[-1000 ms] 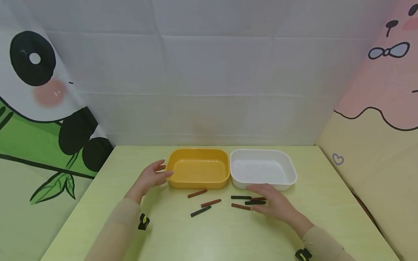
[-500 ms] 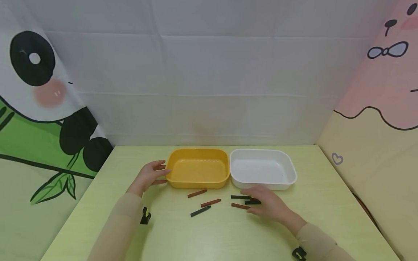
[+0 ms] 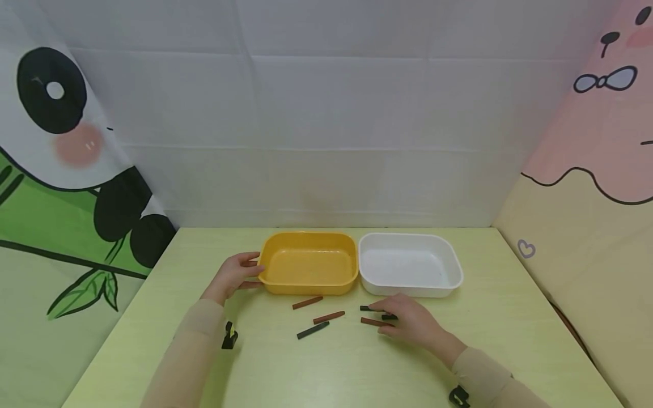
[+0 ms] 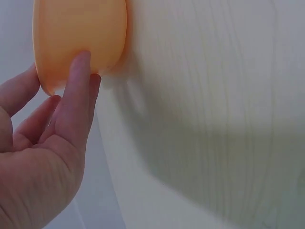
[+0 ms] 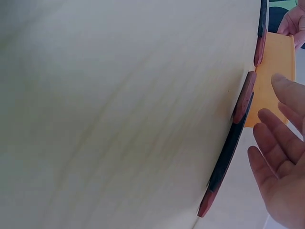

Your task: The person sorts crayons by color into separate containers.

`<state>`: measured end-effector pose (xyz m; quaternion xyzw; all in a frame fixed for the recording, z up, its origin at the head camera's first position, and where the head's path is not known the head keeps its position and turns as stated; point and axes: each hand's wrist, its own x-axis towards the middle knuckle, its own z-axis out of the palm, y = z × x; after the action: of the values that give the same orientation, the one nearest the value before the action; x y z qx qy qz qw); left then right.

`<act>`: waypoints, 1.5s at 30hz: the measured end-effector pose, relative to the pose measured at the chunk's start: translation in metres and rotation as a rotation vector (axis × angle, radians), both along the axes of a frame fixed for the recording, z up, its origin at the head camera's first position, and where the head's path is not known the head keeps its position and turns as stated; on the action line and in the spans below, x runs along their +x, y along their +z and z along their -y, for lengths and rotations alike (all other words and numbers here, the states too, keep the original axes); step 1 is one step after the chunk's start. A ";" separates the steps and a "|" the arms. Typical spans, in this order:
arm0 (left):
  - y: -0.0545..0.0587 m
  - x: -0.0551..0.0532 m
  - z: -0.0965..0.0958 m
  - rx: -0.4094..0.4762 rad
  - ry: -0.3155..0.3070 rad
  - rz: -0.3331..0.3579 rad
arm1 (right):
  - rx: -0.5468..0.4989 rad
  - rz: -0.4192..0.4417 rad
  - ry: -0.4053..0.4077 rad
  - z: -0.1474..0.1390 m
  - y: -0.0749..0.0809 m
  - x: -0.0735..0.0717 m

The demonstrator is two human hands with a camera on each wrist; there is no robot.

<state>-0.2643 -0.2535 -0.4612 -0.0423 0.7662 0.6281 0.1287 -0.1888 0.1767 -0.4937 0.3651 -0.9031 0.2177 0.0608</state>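
The place looks like a small screened-off booth, dressed in a childlike way. A white cloth (image 3: 326, 113) with fold creases hangs behind the pale wood-grained bench (image 3: 285, 368), and printed cartoon panels flank it: a left panel (image 3: 76, 170) with a big-eyed, panda-like figure in green, and a right panel (image 3: 586, 221) in pink and cream with a bow tie and a small heart. A yellow tray (image 3: 308, 269), a white tray (image 3: 408, 269) and crayons (image 3: 329, 317) suit a playroom or classroom; which, I cannot tell.
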 end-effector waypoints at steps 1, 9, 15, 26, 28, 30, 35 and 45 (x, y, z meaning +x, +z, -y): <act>0.000 0.000 0.000 0.002 -0.001 0.000 | -0.001 -0.004 -0.001 0.000 -0.001 0.000; -0.002 -0.001 0.000 0.011 0.019 0.009 | -0.038 -0.026 0.025 0.002 -0.009 -0.003; -0.001 0.000 0.000 0.023 0.028 0.009 | -0.046 -0.028 0.019 0.003 -0.013 -0.005; -0.003 0.001 0.000 0.024 0.022 0.007 | -0.047 -0.005 0.027 0.004 -0.020 -0.007; -0.003 0.001 0.000 0.019 0.018 0.003 | -0.040 0.000 0.027 0.005 -0.021 -0.007; -0.003 0.001 0.000 0.017 0.017 0.000 | -0.044 -0.013 0.038 0.006 -0.021 -0.007; -0.003 0.001 0.000 0.019 0.019 0.004 | -0.065 -0.035 0.061 0.009 -0.019 -0.008; -0.002 0.001 0.000 0.035 0.019 0.008 | -0.046 0.019 0.043 0.012 -0.018 -0.011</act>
<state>-0.2633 -0.2531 -0.4637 -0.0497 0.7541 0.6425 0.1267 -0.1996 0.1648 -0.5117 0.3808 -0.8904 0.2430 0.0557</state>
